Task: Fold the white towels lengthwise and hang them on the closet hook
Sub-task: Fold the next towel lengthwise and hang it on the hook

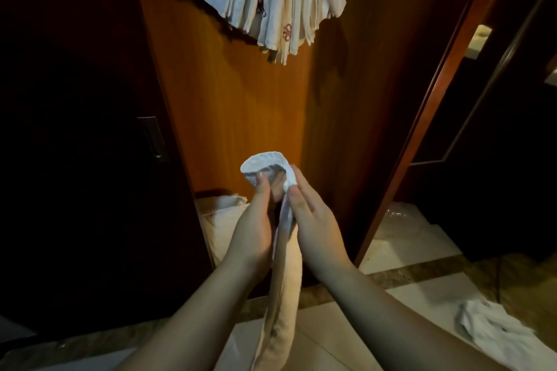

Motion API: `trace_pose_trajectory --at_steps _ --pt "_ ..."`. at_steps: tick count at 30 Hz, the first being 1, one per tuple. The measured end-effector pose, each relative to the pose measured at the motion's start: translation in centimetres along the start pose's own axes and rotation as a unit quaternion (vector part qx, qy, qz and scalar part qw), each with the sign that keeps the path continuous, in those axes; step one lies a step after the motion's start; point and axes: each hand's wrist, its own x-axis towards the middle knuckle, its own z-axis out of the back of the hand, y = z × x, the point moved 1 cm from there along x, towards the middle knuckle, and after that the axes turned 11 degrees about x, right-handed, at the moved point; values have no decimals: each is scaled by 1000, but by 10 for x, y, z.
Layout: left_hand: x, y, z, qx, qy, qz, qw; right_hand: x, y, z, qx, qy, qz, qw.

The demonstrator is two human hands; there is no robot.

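High above the grip, a thick bunch of hung towels [268,0] drapes against the wooden closet panel [235,117]. Between the hands a long folded white towel [281,280] hangs down, its top looped over. The left hand [256,220] and right hand [313,220] pinch it just under the loop. Low to the right, a crumpled towel [497,337] lies on the floor.

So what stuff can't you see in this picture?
- Closet hook: in the head view, cut off by the top edge above the hanging towels.
- Lower end of the folded towel held by the left hand and right hand: runs off the bottom edge.
- Left of the wooden panel: too dark to see.
- Crumpled towel on the floor: cut off by the right edge.
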Motion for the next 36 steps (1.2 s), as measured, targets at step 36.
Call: trace_pose_trajectory --at_steps 36 --pt "18 -93 73 708 -7 -123 695 33 60 108 -307 108 49 944"
